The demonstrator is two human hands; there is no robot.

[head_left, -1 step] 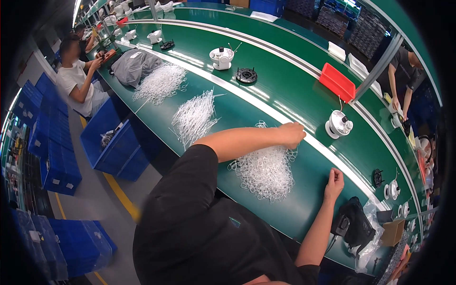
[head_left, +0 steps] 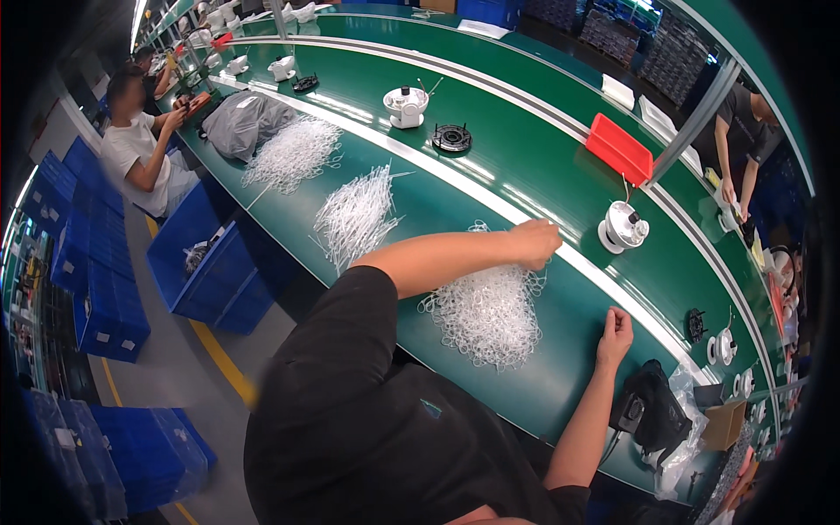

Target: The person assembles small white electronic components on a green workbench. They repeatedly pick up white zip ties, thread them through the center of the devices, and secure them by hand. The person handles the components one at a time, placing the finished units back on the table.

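Note:
My left hand (head_left: 535, 244) is over the conveyor's pale edge strip, its fingers pinched together; whatever is in them, if anything, is too small to make out. Under and beside that wrist lies a heap of thin white plastic loops (head_left: 490, 319), looking like looped cable ties. Off to the right, my right hand (head_left: 616, 337) is raised above the green worktop (head_left: 560, 385) with curled fingers. What it may hold cannot be seen. The nearest larger object on the belt is a white rounded camera-like housing (head_left: 623, 229) with wires sticking up, apart from both hands.
Further left lie a pile of straight white strips (head_left: 357, 214) and a second loop pile (head_left: 296, 156). On the belt are a black round part (head_left: 451, 138), another white housing (head_left: 406, 108) and a red tray (head_left: 619, 149). A black bag (head_left: 652, 407) sits at right. Co-workers are at both sides.

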